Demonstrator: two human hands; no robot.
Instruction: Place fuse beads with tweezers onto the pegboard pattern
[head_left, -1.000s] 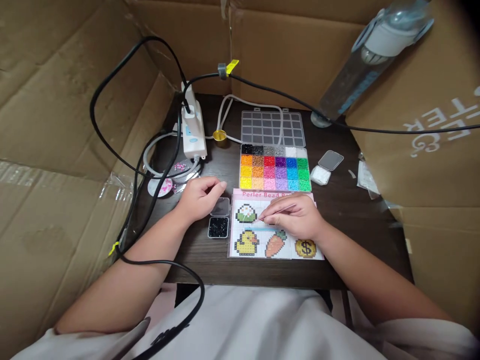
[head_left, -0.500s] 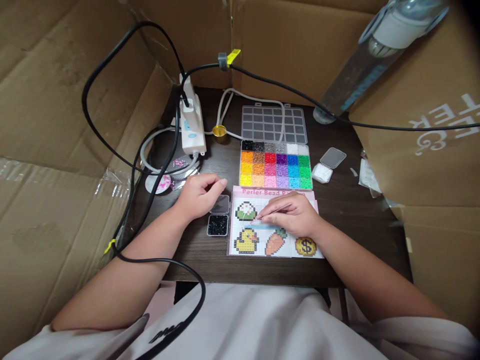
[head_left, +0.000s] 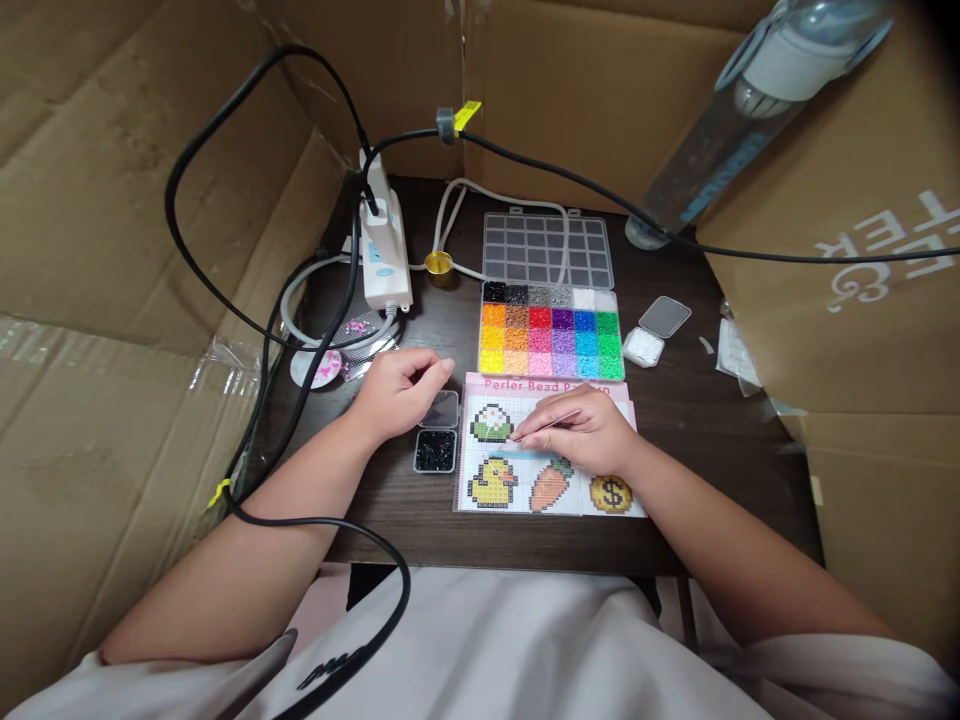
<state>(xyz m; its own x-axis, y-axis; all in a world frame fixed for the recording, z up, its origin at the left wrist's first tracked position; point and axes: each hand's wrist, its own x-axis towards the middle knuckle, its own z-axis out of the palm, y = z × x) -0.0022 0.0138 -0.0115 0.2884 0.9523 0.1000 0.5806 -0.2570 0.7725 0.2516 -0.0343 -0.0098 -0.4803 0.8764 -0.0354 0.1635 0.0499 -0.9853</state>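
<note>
Right hand [head_left: 579, 432] pinches a thin tool [head_left: 564, 417], its tip indistinct, over the pattern sheet [head_left: 523, 468], partly hiding it. Left hand [head_left: 403, 392], at the sheet's ten o'clock, curls loosely; whether it grips anything I cannot tell. Bead tray [head_left: 551, 331] sits at twelve; bottle [head_left: 720, 160], at one, is cut off.

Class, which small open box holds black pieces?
The box nearest the left hand, left of the pattern sheet; the other box holds white contents.
</note>
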